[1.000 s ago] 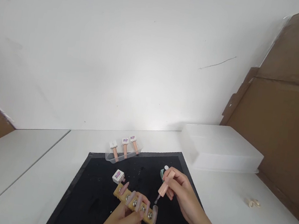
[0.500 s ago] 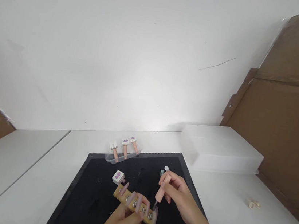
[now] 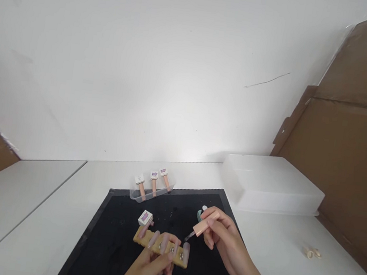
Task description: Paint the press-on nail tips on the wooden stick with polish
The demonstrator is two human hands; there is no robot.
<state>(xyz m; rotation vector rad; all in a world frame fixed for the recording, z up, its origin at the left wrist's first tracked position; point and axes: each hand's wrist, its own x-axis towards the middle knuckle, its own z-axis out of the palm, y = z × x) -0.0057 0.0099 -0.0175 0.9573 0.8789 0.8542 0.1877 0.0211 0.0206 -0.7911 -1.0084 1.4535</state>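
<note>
In the head view, we see the brush (image 3: 205, 223) clear of the rightmost nail tip (image 3: 186, 251) on the yellowish strip (image 3: 147, 238); half a second ago its bristles were down at that tip. Its handle now slants flatter, and the bristles sit just beside the tip's upper end, seemingly without touching. We take this as a break between strokes, though whether that coat is complete we cannot tell. The strip itself has shifted slightly left and swung round a little, so we judge that both hands are adjusting together.

Our left hand (image 3: 153, 264) is curled around the middle of the strip, its thumb along the near side and some fingers behind. Our right hand (image 3: 223, 233) pinches the brush handle between thumb and fingers, with little gap left.

A white bottle (image 3: 145, 217) has stayed on the black mat (image 3: 110, 231), just beyond the strip's left end; its neck appears uncapped. Three more bottles (image 3: 154, 175) rest at the clear tray (image 3: 134, 195) by the mat's far edge, unmoved on the counter (image 3: 52, 210).
</note>
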